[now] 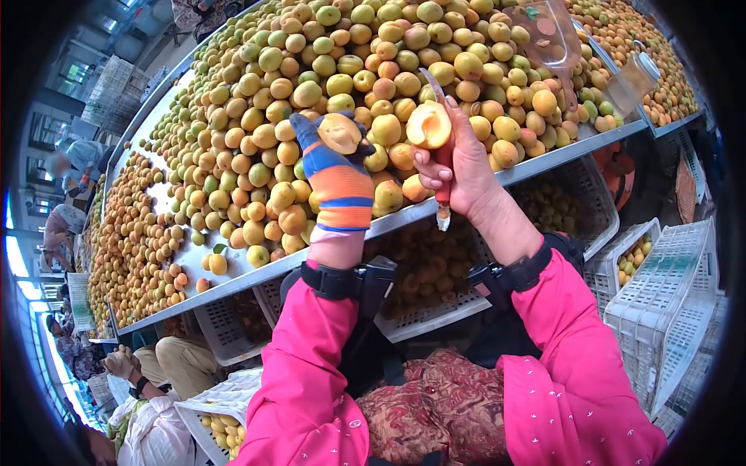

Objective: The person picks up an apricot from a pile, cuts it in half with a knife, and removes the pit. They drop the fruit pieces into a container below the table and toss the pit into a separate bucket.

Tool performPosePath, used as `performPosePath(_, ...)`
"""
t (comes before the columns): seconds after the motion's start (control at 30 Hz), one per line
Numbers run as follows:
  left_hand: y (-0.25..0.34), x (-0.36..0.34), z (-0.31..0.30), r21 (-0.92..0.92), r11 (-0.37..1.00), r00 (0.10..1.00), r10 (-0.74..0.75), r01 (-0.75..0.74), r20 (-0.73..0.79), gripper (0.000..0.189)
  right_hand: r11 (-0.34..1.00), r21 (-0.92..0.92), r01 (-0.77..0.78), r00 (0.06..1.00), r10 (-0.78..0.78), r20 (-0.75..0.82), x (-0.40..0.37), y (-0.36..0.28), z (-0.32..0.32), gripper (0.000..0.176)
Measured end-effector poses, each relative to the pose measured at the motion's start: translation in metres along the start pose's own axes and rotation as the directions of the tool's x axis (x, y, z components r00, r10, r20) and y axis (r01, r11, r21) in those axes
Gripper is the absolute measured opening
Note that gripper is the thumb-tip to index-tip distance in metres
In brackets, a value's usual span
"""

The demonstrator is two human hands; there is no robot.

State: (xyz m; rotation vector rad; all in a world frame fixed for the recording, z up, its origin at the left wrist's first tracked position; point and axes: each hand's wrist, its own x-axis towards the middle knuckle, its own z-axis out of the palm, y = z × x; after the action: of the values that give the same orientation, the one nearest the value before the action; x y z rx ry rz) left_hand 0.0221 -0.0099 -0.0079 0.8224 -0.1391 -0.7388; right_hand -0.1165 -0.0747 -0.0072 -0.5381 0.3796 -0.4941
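My left hand point(336, 175), in a blue and orange striped glove, is closed around an apricot half point(339, 133) with its inner side turned up. In my bare right hand point(470, 167) is a knife with a red handle point(444, 175), its narrow blade pointing up and away from me. The same hand also holds another apricot half point(429, 126), cut face toward me, showing a hollow in the middle. Both hands are over the near edge of a metal table point(280, 273) heaped with whole apricots point(256, 147).
A clear plastic scoop point(548, 35) and a clear jar point(631, 81) lie on the right. Below the table edge sit crates of apricots point(423, 322). Stacked white crates point(660, 303) stand at right. A co-worker point(159, 419) sits at lower left.
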Motion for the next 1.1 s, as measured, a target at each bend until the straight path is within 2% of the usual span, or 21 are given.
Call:
performPosePath(0.03,0.001,0.004,-0.002,-0.082,0.986,0.979,-0.153,0.143,-0.133,0.041,1.0,-0.024,-0.006,1.0,0.006,0.025,-0.003,-0.001,0.004,0.047)
performPosePath(0.07,0.003,0.001,-0.001,-0.085,0.986,0.979,-0.152,0.142,-0.136,0.041,1.0,-0.026,-0.009,1.0,0.01,0.026,-0.005,0.0,0.003,0.047)
performPosePath(0.13,0.011,-0.007,0.0,-0.1,0.905,0.911,-0.408,0.413,0.065,0.04,0.985,-0.168,-0.023,0.994,0.04,0.099,-0.01,-0.001,-0.002,0.05)
performPosePath(0.17,0.011,-0.006,-0.003,-0.099,0.907,0.912,-0.405,0.409,0.061,0.04,0.952,-0.293,-0.086,0.975,0.141,0.171,-0.017,-0.004,-0.007,0.053)
performPosePath(0.23,0.009,0.0,-0.011,-0.152,0.877,0.888,-0.436,0.455,0.144,0.043,0.741,-0.667,-0.072,0.988,0.145,0.055,-0.029,-0.013,0.003,0.053)
performPosePath(0.27,0.011,0.001,-0.013,-0.142,0.871,0.88,-0.453,0.471,0.14,0.044,0.537,-0.839,0.089,0.996,-0.028,0.088,-0.03,-0.012,0.005,0.044)
performPosePath(0.3,0.011,0.0,-0.014,-0.145,0.87,0.881,-0.452,0.47,0.14,0.044,0.535,-0.841,0.088,0.996,-0.026,0.088,-0.027,-0.011,0.002,0.044)
performPosePath(0.37,0.008,-0.004,-0.013,-0.058,0.88,0.871,-0.453,0.471,0.19,0.047,0.678,-0.712,0.18,0.952,-0.302,-0.046,-0.021,-0.011,-0.003,0.033)
performPosePath(0.4,0.003,-0.008,-0.007,0.011,0.877,0.862,-0.475,0.481,0.177,0.051,0.791,-0.566,0.232,0.937,-0.339,-0.089,-0.019,-0.011,0.0,0.029)
performPosePath(0.43,-0.004,-0.014,-0.002,0.069,0.867,0.854,-0.498,0.494,0.151,0.054,0.83,-0.442,0.341,0.896,-0.429,-0.116,-0.017,-0.01,0.005,0.032)
performPosePath(0.5,-0.023,-0.021,0.002,0.145,0.82,0.811,-0.571,0.554,0.129,0.054,0.784,-0.292,0.548,0.797,-0.596,-0.103,-0.009,-0.014,0.006,0.036)
performPosePath(0.57,-0.035,-0.03,0.007,0.197,0.799,0.79,-0.596,0.568,0.142,0.051,0.699,-0.276,0.659,0.688,-0.709,-0.155,-0.003,-0.019,0.01,0.04)
performPosePath(0.63,-0.041,-0.042,0.016,0.262,0.792,0.812,-0.581,0.551,0.05,0.047,0.693,-0.237,0.681,0.676,-0.72,-0.16,-0.002,-0.023,0.011,0.042)
performPosePath(0.77,-0.057,-0.045,0.014,0.234,0.799,0.814,-0.579,0.553,0.053,0.042,0.639,-0.322,0.698,0.622,-0.765,-0.169,-0.002,-0.023,0.008,0.044)
performPosePath(0.83,-0.06,-0.047,0.014,0.295,0.822,0.846,-0.528,0.487,0.075,0.036,0.632,-0.315,0.708,0.614,-0.772,-0.167,-0.002,-0.024,0.007,0.044)
performPosePath(0.87,-0.061,-0.049,0.016,0.295,0.822,0.845,-0.529,0.488,0.076,0.036,0.625,-0.307,0.718,0.607,-0.778,-0.163,-0.003,-0.025,0.006,0.044)
performPosePath(0.93,-0.062,-0.052,0.02,0.221,0.792,0.814,-0.581,0.569,-0.015,0.032,0.618,-0.297,0.728,0.599,-0.784,-0.162,-0.003,-0.024,0.007,0.045)
performPosePath(1.0,-0.061,-0.056,0.022,0.257,0.796,0.827,-0.561,0.548,-0.023,0.03,0.598,-0.364,0.714,0.589,-0.794,-0.151,-0.005,-0.022,0.01,0.044)
performPosePath(1.07,-0.063,-0.056,0.019,0.293,0.799,0.84,-0.542,0.525,-0.027,0.029,0.627,-0.345,0.699,0.614,-0.773,-0.161,-0.004,-0.02,0.009,0.044)
performPosePath(1.1,-0.067,-0.054,0.014,0.381,0.796,0.867,-0.498,0.47,-0.029,0.027,0.655,-0.327,0.681,0.64,-0.75,-0.167,-0.004,-0.019,0.008,0.044)
